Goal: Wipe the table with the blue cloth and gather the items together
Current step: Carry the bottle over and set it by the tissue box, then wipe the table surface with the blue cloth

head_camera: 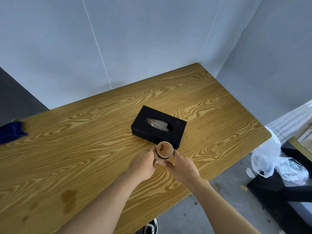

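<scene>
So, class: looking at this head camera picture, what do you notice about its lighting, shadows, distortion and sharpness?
In the head view, the light is soft and even: the tissue box casts only a faint shadow on the table. The wide-angle lens bends the wall seams and makes the forearms bulge. The centre is sharp; the blue cloth and plastic bag at the edges look softer.

on the table (219,102), jar (164,150) seemingly touching tissue box (158,126); cloth (11,132) far left.

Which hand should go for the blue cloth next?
Left, probably. The blue cloth lies at the table's far left edge, on the left hand's side. Both hands now grip the jar beside the tissue box; the right hand would have to cross over.
</scene>
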